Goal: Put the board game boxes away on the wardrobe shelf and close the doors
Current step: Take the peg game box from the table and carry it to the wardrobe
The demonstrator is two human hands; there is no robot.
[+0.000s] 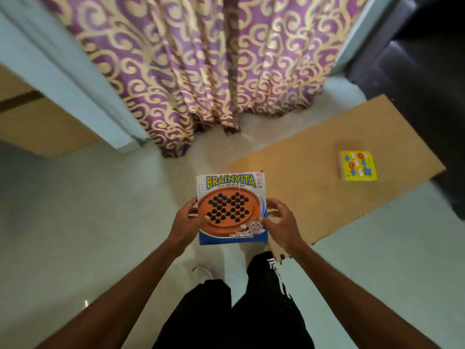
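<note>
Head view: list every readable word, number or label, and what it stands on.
"BRAINVITA": blue box, top.
"A SOLO GAME FOR ALL AGES": under that title.
"6+": its top right corner; the print around it is too small.
"Brain", "Kids + Adults": its bottom edge, rest blurred.
Yellow box: X and O shapes, no legible words.
</note>
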